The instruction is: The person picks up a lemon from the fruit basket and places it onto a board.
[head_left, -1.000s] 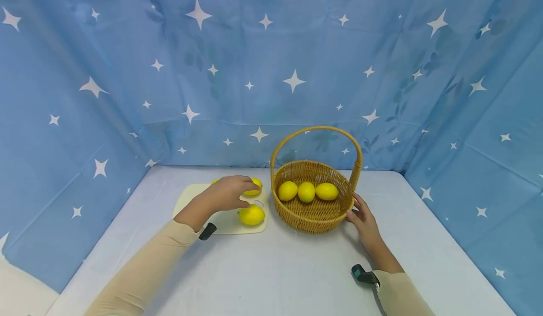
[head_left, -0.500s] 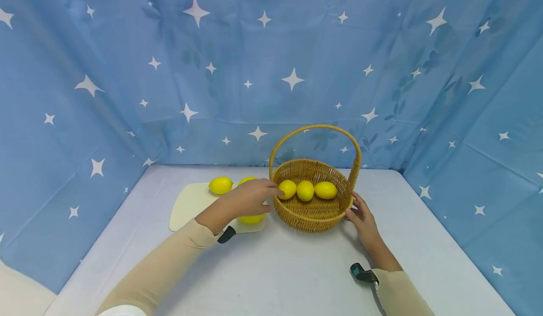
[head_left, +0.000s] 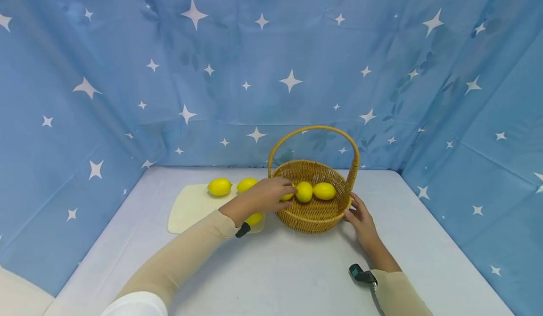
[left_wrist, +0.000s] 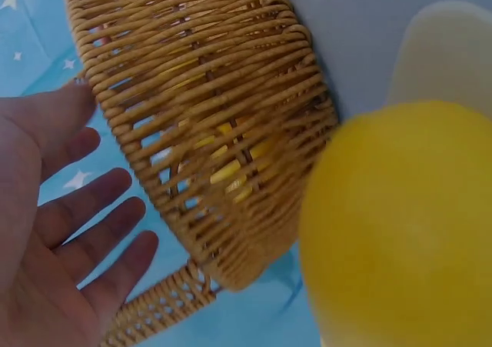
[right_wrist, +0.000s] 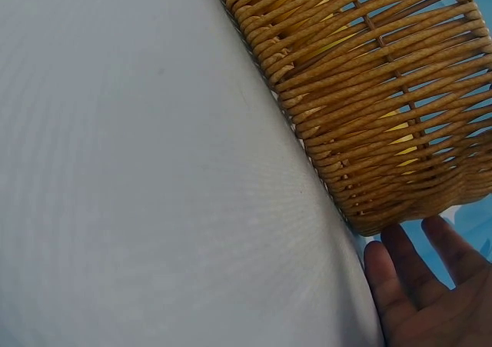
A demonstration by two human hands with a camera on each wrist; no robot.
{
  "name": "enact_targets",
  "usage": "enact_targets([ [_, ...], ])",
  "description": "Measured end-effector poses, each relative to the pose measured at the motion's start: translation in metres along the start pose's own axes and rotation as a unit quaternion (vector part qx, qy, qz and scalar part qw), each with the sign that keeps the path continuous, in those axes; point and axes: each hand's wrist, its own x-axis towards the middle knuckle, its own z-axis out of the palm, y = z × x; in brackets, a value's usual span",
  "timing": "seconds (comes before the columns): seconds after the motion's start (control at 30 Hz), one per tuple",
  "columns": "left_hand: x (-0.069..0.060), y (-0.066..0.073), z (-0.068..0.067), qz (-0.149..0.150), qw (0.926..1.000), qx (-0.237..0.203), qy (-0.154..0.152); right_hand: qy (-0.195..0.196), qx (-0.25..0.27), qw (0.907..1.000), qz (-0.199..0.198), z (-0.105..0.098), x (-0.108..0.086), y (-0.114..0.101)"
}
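Since half a second ago, the left hand (head_left: 272, 195) has moved right, from the board (head_left: 188, 210) to over the basket (head_left: 311, 224)'s left rim, its fingers apart; whether they touch the leftmost lemon (head_left: 287, 196), partly hidden inside, one cannot tell. Straight fingers of the right hand (head_left: 362, 224) touch the right rim. Three lemons (head_left: 219, 187) lie by the board's far edge and front-right corner; worktop (head_left: 275, 278) stretches out before the basket and to its right edge
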Motion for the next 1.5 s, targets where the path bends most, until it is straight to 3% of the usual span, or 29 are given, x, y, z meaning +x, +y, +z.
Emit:
enact_targets([
  [0.17, 0.015, 0.001, 0.007, -0.016, 0.9995, 0.008, -0.025, -0.003, -0.004, 0.9999, 0.008, 0.000, -0.005, -0.018],
  [0.3, 0.026, 0.005, 0.014, -0.048, 0.9977, 0.008, -0.046, -0.004, -0.010, 0.9999, 0.006, 0.001, -0.011, -0.031],
  [0.5, 0.039, 0.008, 0.023, -0.108, 0.9921, 0.003, -0.064, 0.002, -0.001, 1.0000, 0.004, -0.001, -0.006, -0.011],
  [0.67, 0.046, 0.007, 0.027, -0.134, 0.9884, -0.003, -0.071, 0.007, -0.005, 1.0000, 0.005, 0.000, -0.002, 0.006],
  [0.93, 0.055, 0.006, 0.033, -0.173, 0.9804, 0.025, -0.090, 0.003, -0.010, 0.9999, -0.005, 0.001, -0.005, -0.006],
  [1.2, 0.060, 0.004, 0.039, -0.191, 0.9749, 0.026, -0.110, 0.010, -0.012, 0.9998, -0.015, 0.002, 0.000, 0.009],
  [1.5, 0.062, 0.004, 0.036, -0.194, 0.9735, 0.010, -0.121, 0.003, -0.008, 0.9999, -0.006, 0.000, -0.001, -0.005],
])
